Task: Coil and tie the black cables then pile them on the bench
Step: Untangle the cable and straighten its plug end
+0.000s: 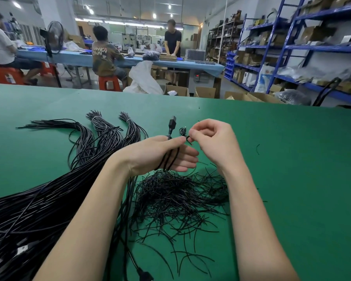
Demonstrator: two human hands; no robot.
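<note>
My left hand (162, 153) grips a coiled black cable (169, 159) above the green bench (292, 159); its USB plug (172, 121) sticks up past my thumb. My right hand (213, 138) pinches a thin black twist tie (187, 137) at the top of the coil, right beside my left thumb. A big bundle of loose black cables (39, 209) lies on the bench to the left. A heap of short black twist ties (180, 195) lies under and in front of my hands.
Three tied cable bunches (101, 128) fan out at the back left. A black plug (144, 274) lies near the front edge. Beyond the bench sit people at a blue table (190, 64), cardboard boxes and blue shelving (292, 47).
</note>
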